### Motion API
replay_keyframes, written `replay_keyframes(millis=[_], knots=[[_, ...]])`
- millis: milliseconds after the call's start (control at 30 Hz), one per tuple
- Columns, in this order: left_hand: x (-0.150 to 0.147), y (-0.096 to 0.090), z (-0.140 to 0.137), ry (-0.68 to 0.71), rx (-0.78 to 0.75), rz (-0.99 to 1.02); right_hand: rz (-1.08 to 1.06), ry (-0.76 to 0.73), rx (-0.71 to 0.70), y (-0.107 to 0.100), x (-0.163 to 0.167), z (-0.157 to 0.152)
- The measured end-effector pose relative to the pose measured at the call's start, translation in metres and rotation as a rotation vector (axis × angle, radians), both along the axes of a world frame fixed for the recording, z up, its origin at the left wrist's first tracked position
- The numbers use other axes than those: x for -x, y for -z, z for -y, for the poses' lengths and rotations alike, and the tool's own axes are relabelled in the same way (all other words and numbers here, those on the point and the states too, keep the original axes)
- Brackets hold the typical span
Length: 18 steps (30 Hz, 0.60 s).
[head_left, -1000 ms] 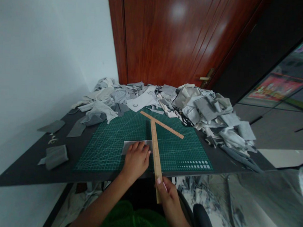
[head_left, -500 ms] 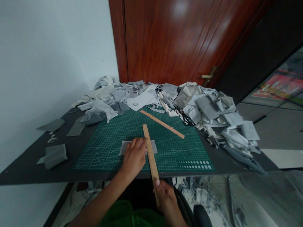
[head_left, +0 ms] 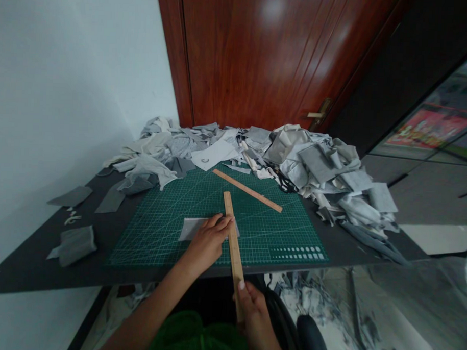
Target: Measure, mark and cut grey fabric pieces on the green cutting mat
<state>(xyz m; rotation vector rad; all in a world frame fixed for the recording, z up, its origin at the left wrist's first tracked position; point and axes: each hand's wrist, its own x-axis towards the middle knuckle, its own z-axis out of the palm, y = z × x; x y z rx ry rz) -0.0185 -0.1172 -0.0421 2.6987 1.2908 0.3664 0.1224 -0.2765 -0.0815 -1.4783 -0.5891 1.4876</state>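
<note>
A wooden ruler (head_left: 236, 257) lies slantwise across the green cutting mat (head_left: 155, 208), its near end jutting past the table's front edge. My right hand (head_left: 254, 303) is closed around that near end, thumb on top. A small pale grey fabric piece (head_left: 188, 228) lies flat on the mat, partly under the ruler and partly hidden by my left hand (head_left: 211, 240). My left fingers are stretched out over the fabric, with their tips on the ruler. Farther back on the mat rests a second wooden ruler (head_left: 248, 190), touched by neither hand.
Heaps of grey and white fabric scraps (head_left: 318, 162) line the table's back and right side. Folded grey fabric (head_left: 77, 245) and loose pieces lie at left. Black-handled scissors (head_left: 286, 183) sit by the right heap. More scraps (head_left: 309, 297) litter the floor.
The ruler in my right hand has shifted slightly right over the fabric, closer to its right end. My left fingertips have moved right onto the ruler. The camera view has shifted a little.
</note>
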Motion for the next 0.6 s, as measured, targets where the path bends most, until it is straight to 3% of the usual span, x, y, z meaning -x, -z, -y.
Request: replay_keyframes(millis=[300,600], knots=[[-0.002,-0.003,-0.001,0.008,-0.014,-0.036,0.012,-0.032,-0.001,-0.017,-0.001,-0.002],[-0.006,-0.015,-0.001,-0.001,-0.049,0.148,0.013,-0.05,-0.003,-0.016,-0.001,-0.004]])
